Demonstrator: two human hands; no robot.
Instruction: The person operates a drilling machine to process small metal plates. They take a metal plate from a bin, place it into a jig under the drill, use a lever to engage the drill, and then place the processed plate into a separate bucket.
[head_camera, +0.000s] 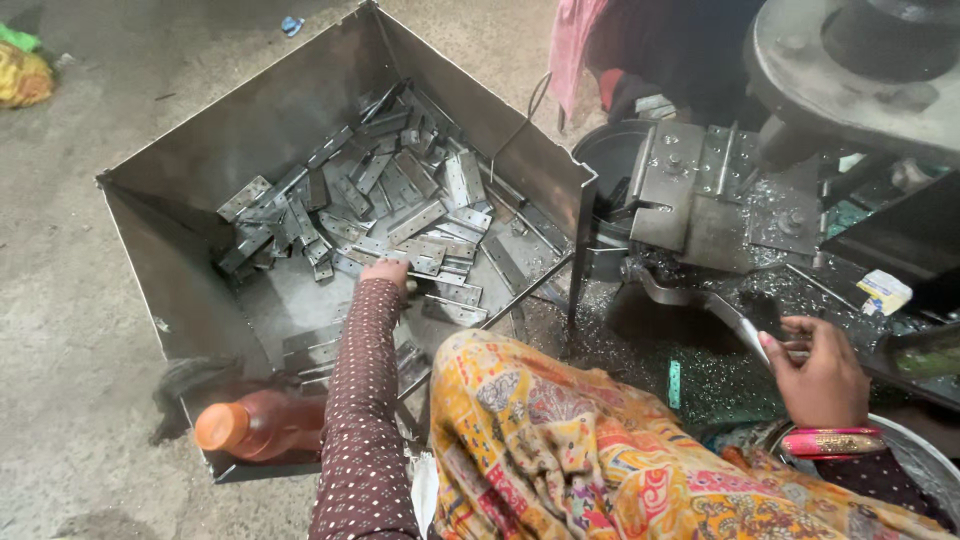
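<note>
Near the bin's (200, 290) front corner, a smooth orange bottle (250, 425). Left hand (385, 272) down in the bin, curled on flat grey metal plates (400, 215); pinching one or not, cannot tell. Best to grab one plate only, minding sharp edges. Right hand (822, 375) pinching a thin metal strip (745, 335) by the dark machine (700, 190).

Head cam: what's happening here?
A person sits between a sheet-metal bin and a press machine. The left hand reaches into the bin, onto a pile of flat punched metal strips. The right hand, bangles at the wrist, holds a metal strip by the machine bed, which is littered with metal chips. An orange-capped bottle lies at the bin's near corner.
</note>
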